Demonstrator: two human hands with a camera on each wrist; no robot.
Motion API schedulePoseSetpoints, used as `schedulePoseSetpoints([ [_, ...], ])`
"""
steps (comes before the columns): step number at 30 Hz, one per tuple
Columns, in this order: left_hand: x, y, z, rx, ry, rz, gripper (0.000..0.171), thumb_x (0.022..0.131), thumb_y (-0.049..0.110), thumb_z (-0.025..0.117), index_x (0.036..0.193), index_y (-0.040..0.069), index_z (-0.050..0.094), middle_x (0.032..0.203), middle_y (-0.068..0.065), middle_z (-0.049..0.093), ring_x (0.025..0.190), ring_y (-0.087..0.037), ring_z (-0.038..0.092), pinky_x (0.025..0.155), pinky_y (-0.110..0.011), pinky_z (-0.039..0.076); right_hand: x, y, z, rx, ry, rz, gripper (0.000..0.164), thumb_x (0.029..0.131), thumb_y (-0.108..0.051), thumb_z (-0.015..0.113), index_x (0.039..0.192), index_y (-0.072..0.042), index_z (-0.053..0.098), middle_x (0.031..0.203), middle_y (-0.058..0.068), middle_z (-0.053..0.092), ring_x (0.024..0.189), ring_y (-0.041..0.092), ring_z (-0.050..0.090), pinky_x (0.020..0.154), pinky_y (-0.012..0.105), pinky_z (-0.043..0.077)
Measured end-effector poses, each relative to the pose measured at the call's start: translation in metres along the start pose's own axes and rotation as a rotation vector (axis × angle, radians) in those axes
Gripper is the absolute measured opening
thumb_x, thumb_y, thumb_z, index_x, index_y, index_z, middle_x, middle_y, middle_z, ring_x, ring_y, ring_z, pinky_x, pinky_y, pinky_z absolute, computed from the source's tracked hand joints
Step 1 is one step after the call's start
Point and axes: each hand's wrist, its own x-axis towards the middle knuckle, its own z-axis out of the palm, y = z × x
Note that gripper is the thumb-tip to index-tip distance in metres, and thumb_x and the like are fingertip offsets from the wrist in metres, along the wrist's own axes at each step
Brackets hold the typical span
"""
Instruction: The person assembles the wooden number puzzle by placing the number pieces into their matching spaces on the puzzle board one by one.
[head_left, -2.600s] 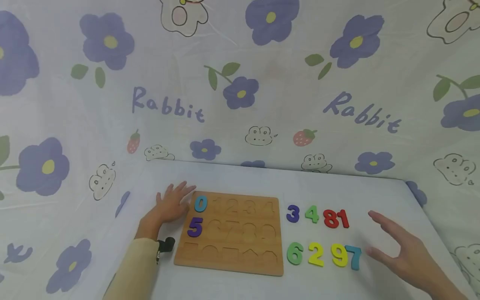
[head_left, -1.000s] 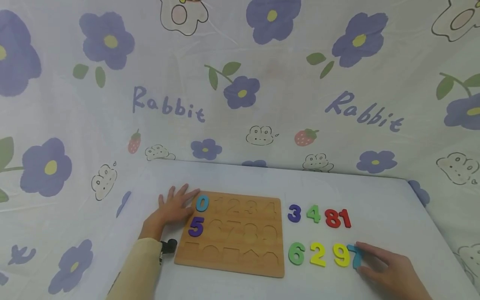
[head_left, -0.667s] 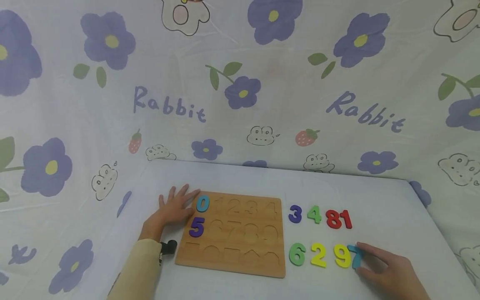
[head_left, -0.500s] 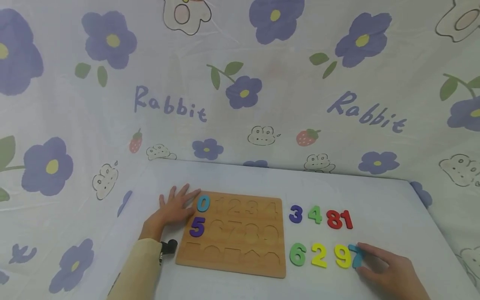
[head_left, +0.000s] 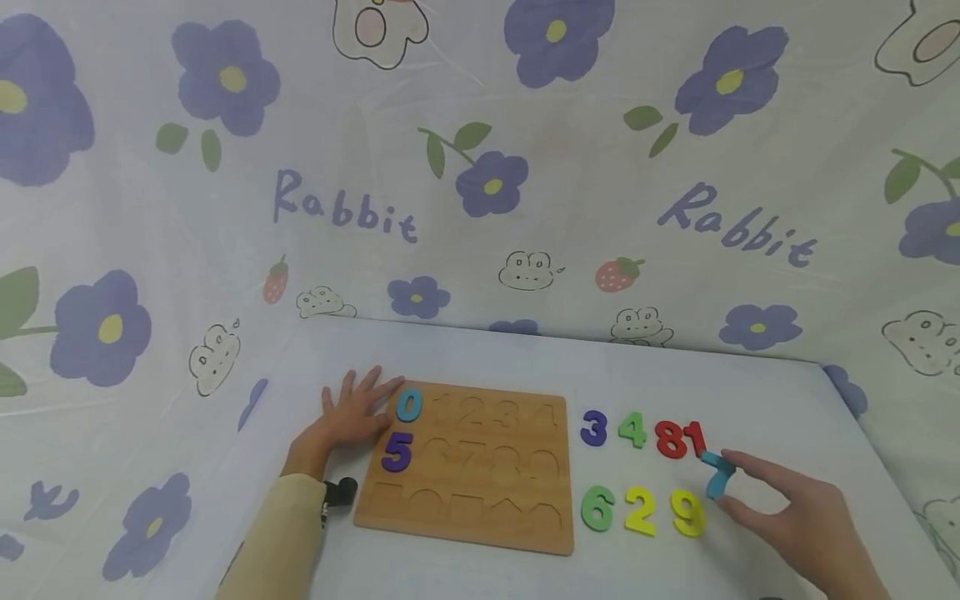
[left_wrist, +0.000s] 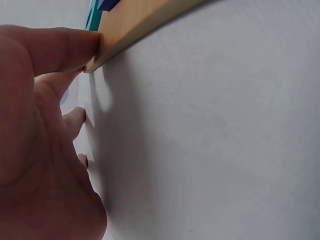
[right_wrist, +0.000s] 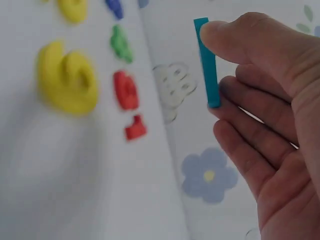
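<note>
My right hand pinches a blue number 7 between thumb and fingers, raised above the white table. In the right wrist view the 7 shows edge-on, the thumb at its top end and fingertips near the bottom. My left hand lies with spread fingers at the left side of a wooden number puzzle board. Its thumb touches the board's edge in the left wrist view. A blue 0 and a purple 5 sit in the board's left column; the other recesses are bare.
Right of the board lie a purple 3, green 4, red 8 and red 1. Nearer are a green 6, yellow 2 and yellow 9. A flower-printed cloth hangs behind the table.
My right hand came in from the right, pinched the blue 7 beside the yellow 9, and has lifted it up and away. My left hand stays at the board's left edge.
</note>
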Motion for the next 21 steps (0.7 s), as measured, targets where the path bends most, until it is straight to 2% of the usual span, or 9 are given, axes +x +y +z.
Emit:
schedulePoseSetpoints([
  [5, 0.0, -0.001, 0.001, -0.032, -0.01, -0.002, 0.067, 0.106, 0.027, 0.06, 0.171, 0.025, 0.041, 0.184, -0.021, 0.011, 0.166, -0.06, -0.009, 0.122, -0.086, -0.014, 0.015, -0.037, -0.006, 0.049, 0.025, -0.047, 0.064, 0.081, -0.024, 0.099, 0.139, -0.01, 0.075, 0.125, 0.02, 0.081, 0.121, 0.052, 0.072, 0.096, 0.075, 0.057],
  [10, 0.001, -0.003, 0.002, -0.046, -0.011, 0.002, 0.067, 0.106, 0.026, 0.06, 0.171, 0.024, 0.041, 0.184, -0.022, 0.01, 0.165, -0.06, -0.011, 0.122, -0.086, -0.016, 0.031, -0.072, -0.004, 0.12, 0.046, -0.105, 0.064, 0.082, -0.025, 0.098, 0.141, -0.014, 0.075, 0.125, 0.014, 0.082, 0.12, 0.047, 0.074, 0.096, 0.072, 0.06],
  [16, 0.002, -0.007, 0.004, -0.053, -0.009, 0.001, 0.068, 0.106, 0.025, 0.059, 0.171, 0.025, 0.04, 0.184, -0.021, 0.009, 0.165, -0.059, -0.013, 0.122, -0.085, -0.018, 0.047, -0.111, 0.007, 0.195, -0.003, -0.141, 0.061, 0.086, -0.023, 0.095, 0.142, -0.012, 0.075, 0.133, 0.014, 0.079, 0.128, 0.046, 0.071, 0.101, 0.07, 0.059],
  [21, 0.003, -0.009, 0.004, -0.053, -0.007, 0.008, 0.068, 0.106, 0.025, 0.058, 0.171, 0.026, 0.04, 0.184, -0.021, 0.009, 0.165, -0.059, -0.013, 0.121, -0.085, -0.018, 0.058, -0.131, 0.022, 0.245, -0.039, -0.166, 0.057, 0.089, -0.027, 0.094, 0.142, -0.016, 0.075, 0.138, 0.009, 0.078, 0.131, 0.041, 0.071, 0.106, 0.067, 0.058],
])
